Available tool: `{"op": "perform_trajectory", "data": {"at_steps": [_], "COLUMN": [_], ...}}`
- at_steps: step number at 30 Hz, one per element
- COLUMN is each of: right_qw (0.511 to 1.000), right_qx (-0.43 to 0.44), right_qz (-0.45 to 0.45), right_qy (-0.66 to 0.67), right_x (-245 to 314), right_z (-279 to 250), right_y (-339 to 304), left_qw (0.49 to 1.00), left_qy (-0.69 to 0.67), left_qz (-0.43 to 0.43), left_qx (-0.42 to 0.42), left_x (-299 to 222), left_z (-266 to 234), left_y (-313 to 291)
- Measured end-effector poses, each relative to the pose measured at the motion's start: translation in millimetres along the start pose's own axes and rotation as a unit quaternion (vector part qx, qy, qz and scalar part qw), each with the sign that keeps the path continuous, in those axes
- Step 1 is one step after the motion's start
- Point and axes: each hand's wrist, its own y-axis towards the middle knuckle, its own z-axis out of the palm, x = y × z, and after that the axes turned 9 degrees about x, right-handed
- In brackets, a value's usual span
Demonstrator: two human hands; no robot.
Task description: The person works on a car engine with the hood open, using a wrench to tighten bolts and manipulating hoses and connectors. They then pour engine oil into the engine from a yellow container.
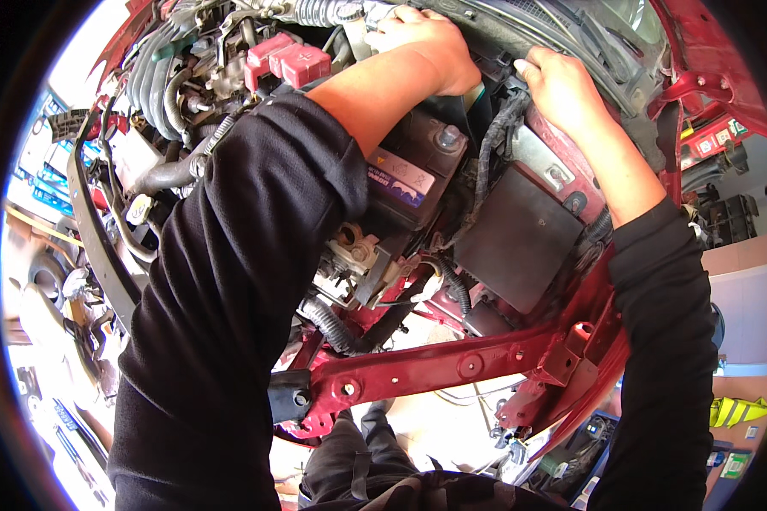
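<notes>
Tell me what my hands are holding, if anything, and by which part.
Can't be told: the left hand is beyond the battery, the right hand near the taped wiring; neither shows a clear grip.

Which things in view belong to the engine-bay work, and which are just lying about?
Likely part of the work:
left hand, reaching past the battery
right hand, near the dark wiring loom

Apparently just lying about:
yellow striped fabric, lower right
dark parts, far right
</notes>
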Motion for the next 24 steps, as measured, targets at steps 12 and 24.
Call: {"op": "perform_trajectory", "data": {"at_steps": [12, 24], "right_qw": [0.998, 0.999], "right_qx": [0.028, 0.035], "right_qz": [0.033, 0.020], "right_qy": [-0.044, -0.035], "right_x": [4, 2], "right_z": [4, 8], "right_y": [4, 5], "left_qw": [1.000, 0.999], "left_qy": [-0.003, 0.039], "left_qz": [0.000, 0.001], "left_qx": [0.015, 0.003], "left_x": [-1, 0], "left_z": [2, 6], "left_y": [2, 8]}}
